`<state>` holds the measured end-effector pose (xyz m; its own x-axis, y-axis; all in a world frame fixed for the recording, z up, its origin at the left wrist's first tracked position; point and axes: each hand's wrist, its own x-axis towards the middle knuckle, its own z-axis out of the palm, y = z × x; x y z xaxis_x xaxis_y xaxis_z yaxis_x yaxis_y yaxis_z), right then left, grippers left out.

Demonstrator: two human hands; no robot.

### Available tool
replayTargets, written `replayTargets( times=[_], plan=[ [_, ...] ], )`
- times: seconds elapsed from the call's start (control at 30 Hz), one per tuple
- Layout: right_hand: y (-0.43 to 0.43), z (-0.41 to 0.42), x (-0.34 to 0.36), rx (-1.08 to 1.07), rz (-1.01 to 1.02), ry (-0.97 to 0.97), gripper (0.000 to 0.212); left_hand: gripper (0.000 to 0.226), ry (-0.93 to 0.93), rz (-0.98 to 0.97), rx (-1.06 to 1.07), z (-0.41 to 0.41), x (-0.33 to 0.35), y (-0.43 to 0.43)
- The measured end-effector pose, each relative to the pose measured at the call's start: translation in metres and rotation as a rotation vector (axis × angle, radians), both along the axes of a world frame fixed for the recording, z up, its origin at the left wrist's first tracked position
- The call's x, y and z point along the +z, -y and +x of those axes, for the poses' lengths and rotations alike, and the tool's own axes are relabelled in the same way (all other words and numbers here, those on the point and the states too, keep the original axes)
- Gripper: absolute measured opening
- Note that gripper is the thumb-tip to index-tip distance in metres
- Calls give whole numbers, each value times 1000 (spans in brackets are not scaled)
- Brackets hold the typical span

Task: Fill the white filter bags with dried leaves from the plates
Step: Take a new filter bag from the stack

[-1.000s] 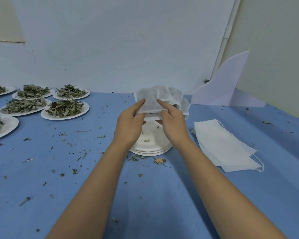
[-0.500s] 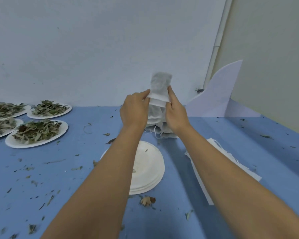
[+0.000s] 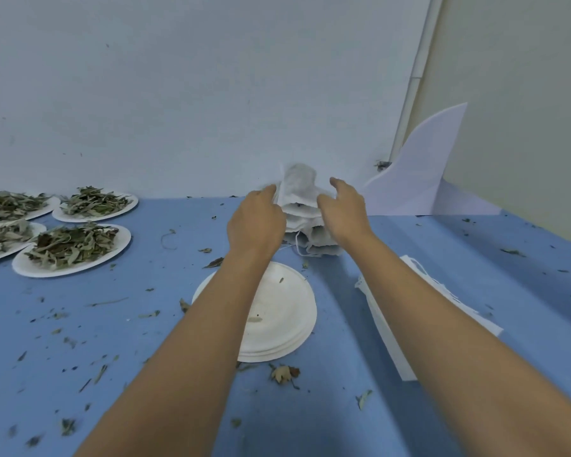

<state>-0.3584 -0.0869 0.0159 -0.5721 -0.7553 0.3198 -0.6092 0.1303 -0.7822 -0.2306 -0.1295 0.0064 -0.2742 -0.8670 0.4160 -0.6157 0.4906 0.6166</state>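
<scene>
Where white wall (image 3: 178, 94) ends, crumb-strewn blue table (image 3: 139, 328) begins.

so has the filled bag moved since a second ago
Yes. The filled bag went away from the person, from above the empty plates onto the bag pile.

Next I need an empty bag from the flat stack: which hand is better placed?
Right hand: the stack lies under its forearm, while the left hand would likely have to reach across.
</scene>
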Motion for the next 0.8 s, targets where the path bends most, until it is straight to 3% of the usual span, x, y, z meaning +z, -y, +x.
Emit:
replayTargets(
  times=[0.07, 0.13, 0.23, 0.33, 0.57, 0.8],
  plan=[
    [-21, -2, 2, -34, -28, 36, 49, 38, 1, -122, 76, 5, 5, -16],
    [-43, -3, -2, -95, -104, 88, 39, 33, -48, -136, 23, 4, 4, -35],
    [-73, -2, -15, -228, -329, 248, 29, 27, -124, 108, -279, -9, -6, -67],
    [-95, -4, -30, -382, -434, 391, 32, 30, -26, 210, -397, -23, -25, -95],
    [-110, 0, -51, -387, -349, 584, 36, 36, -144, 337, -315, -43, -42, -120],
    [-115, 10, -57, -365, -317, 518, 36, 25, -287, 375, -158, -48, -43, -116]
  ],
)
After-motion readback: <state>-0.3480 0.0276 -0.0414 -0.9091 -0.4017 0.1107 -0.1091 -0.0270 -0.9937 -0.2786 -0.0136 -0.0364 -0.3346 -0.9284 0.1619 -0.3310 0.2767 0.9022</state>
